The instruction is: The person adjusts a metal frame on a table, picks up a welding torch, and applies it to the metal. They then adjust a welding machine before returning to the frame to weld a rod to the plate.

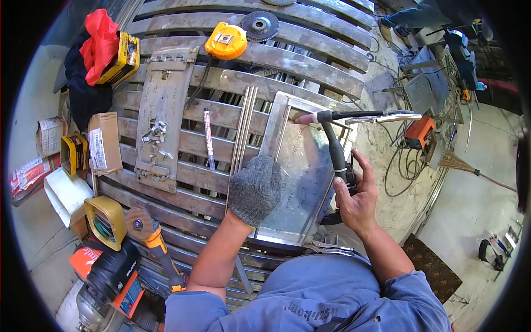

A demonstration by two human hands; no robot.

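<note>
My right hand [358,195], bare, grips the dark handle of a TIG welding torch [334,145]. Its pink cup [306,118] points left over the upper part of a rectangular metal frame [271,128], with a long black cap stretching right. In a grey knit glove, my left hand [255,187] rests on the frame's left edge, by the lower ends of several thin metal bars [243,124]. Its fingers look curled, and whatever lies under them is hidden. Handwriting marks the grey panel [296,191] inside the frame. Locking pliers [332,248] lie at the near edge, by my shirt.
The slatted metal table [202,145] carries a marker [208,138], a yellow tape measure [225,40], a flap disc [260,26] and a plate [160,99] with metal scraps. An angle grinder [152,238] lies at left. Another person's legs [412,14] show far right.
</note>
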